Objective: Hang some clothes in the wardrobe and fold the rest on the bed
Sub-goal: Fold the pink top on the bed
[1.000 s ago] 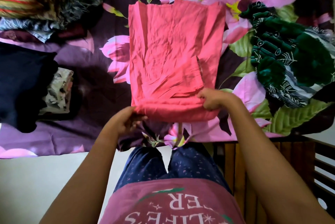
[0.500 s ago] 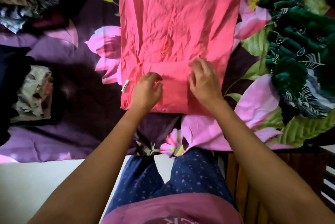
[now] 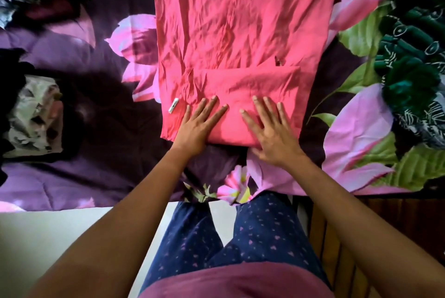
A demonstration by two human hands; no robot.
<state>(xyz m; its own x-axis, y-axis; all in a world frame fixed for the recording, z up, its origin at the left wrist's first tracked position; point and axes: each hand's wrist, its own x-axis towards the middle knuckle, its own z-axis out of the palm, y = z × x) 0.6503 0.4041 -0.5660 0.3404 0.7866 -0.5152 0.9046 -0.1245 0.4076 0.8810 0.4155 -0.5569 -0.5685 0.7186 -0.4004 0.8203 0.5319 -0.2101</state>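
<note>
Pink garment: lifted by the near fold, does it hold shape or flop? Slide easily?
Probably floppy: the pink garment is creased throughout, so its fold would likely fall open unless supported. Likely light: thin cloth, flattened under the left hand and right hand. Pushed, it may bunch on the bedsheet rather than slide.

A person in a mauve top (image 3: pixel 236 283) and navy trousers (image 3: pixel 262 232).
The trousers carry many small pink-purple hearts; the top is plain at its hem; both arms are bare down to the left hand (image 3: pixel 196 126) and right hand (image 3: pixel 272 133).
</note>
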